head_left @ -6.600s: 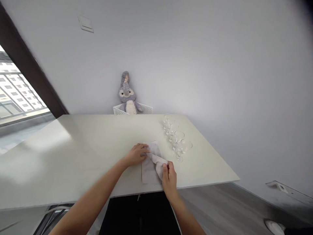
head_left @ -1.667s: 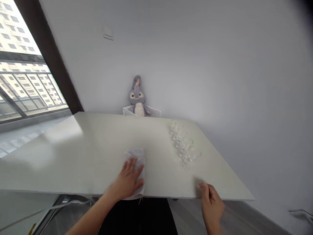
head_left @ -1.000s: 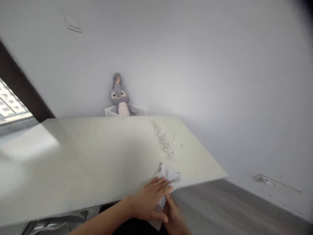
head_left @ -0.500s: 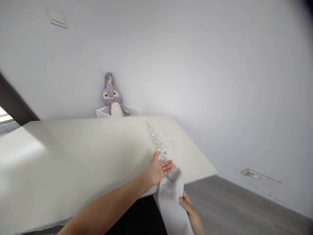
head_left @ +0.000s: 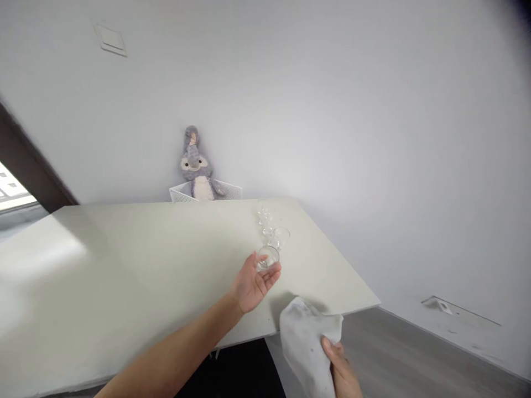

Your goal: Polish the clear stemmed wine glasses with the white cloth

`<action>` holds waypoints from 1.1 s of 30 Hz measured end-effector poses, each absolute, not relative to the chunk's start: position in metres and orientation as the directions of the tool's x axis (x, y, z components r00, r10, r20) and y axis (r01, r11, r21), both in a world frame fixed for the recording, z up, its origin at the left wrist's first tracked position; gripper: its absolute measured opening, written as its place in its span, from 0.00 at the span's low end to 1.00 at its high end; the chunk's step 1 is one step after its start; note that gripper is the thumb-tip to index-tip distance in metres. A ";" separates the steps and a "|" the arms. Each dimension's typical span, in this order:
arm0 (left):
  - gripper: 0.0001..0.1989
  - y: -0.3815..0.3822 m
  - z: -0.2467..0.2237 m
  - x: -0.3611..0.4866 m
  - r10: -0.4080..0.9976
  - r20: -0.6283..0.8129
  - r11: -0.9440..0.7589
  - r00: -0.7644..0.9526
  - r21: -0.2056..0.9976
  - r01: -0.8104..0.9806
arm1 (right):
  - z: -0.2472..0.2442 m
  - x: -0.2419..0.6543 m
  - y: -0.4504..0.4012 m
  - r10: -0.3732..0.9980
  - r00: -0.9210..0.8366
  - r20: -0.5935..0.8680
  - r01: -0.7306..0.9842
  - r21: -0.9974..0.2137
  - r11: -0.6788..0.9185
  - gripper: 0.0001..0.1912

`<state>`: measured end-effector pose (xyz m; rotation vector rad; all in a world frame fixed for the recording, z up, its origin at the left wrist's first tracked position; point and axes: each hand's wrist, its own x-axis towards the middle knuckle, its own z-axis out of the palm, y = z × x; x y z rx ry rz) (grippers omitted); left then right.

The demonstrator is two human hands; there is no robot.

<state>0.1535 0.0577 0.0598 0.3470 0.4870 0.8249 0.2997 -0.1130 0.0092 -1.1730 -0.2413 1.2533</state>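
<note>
My left hand [head_left: 253, 282] has its thumb and fingers curved around a clear glass [head_left: 269, 255] with a round rim, over the right part of the white table [head_left: 166, 260]. The lower part of this glass is hidden by the fingers. Just behind it stand several more clear glasses [head_left: 282, 235] in a row running away from me; the far ones are small and blend together. My right hand [head_left: 341, 365] grips a whitish cloth [head_left: 305, 337] by its right side. The cloth hangs in folds over the table's front edge.
At the table's far edge, a grey plush toy [head_left: 197, 166] sits in a white perforated basket [head_left: 232, 191] against the wall. A dark-framed window is at left, a switch plate [head_left: 111, 40] on the wall. Grey floor [head_left: 406, 354] lies beyond the table's right corner.
My left hand has gone from open beside the nearest glass to holding it, and the glass has shifted left. My right hand has moved slightly right and down, spreading the cloth wider.
</note>
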 end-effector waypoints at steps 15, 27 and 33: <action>0.17 0.156 0.040 0.022 0.995 0.046 0.046 0.092 0.605 -0.795 | 0.076 0.176 0.104 0.801 0.018 0.598 0.600 -0.647 0.470 0.34; 0.18 0.154 0.032 0.027 0.980 0.093 0.054 0.177 0.730 -0.681 | 0.026 0.149 0.127 0.898 -0.214 0.385 0.463 -0.770 0.440 0.30; 0.22 0.143 0.037 0.032 0.945 0.102 0.110 0.311 0.798 -0.593 | 0.043 0.158 0.124 0.865 -0.297 0.405 0.306 -0.818 0.488 0.21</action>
